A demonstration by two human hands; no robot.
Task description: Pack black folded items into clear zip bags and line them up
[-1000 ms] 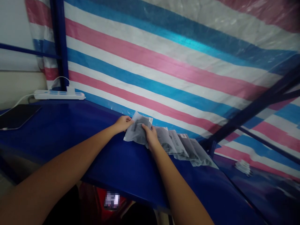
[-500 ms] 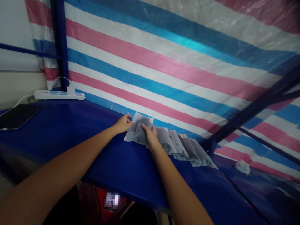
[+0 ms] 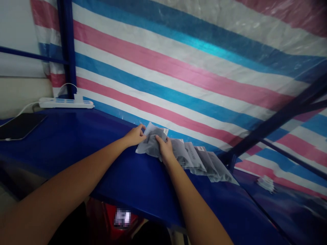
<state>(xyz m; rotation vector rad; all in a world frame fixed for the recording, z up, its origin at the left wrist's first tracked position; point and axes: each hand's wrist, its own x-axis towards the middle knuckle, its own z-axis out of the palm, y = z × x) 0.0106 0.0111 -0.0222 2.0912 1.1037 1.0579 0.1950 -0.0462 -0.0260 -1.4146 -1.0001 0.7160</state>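
Note:
A frosted zip bag point(image 3: 151, 141) with something dark folded inside lies at the left end of a row of similar bags. My left hand point(image 3: 135, 135) pinches its left edge, fingers curled. Across its right side my right hand point(image 3: 165, 146) is closed, the thumb on top and the other fingers partly hidden. Just right of that hand, several more frosted bags point(image 3: 196, 158) overlap one another on the blue table point(image 3: 138, 183); one carries dark lettering.
A white power strip point(image 3: 66, 103) with a plugged-in charger sits at the back left. A black tablet point(image 3: 22, 126) with a cable lies nearby. Striped plastic sheeting point(image 3: 163, 81) hangs behind the table, and a blue post point(image 3: 231, 161) stands at the right. Small white items point(image 3: 266, 183) lie farther right.
Both hands stay on the same bag in nearly the same place. The whole view has shifted very slightly.

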